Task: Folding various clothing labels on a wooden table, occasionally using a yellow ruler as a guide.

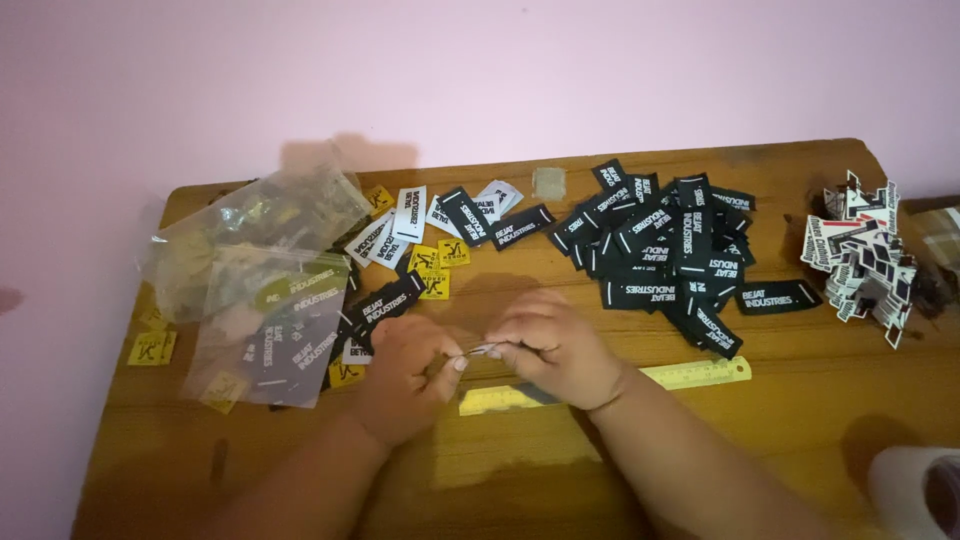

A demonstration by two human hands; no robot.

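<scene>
Wooden table [800, 400]. Left hand [405, 375] and right hand [550, 350] meeting at centre, fingertips of both pinched on a small thin item [481, 349], kind unclear. Yellow ruler [690, 375] at 3 o'clock of hands. Black labels [670, 250] at 1 o'clock. Clear bags [255, 270] at 10 o'clock.

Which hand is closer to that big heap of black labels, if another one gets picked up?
Likely the right hand: the heap of black woven rectangular labels lies on its side of the brown wooden table. The left hand sits nearer the clear plastic bags.
</scene>
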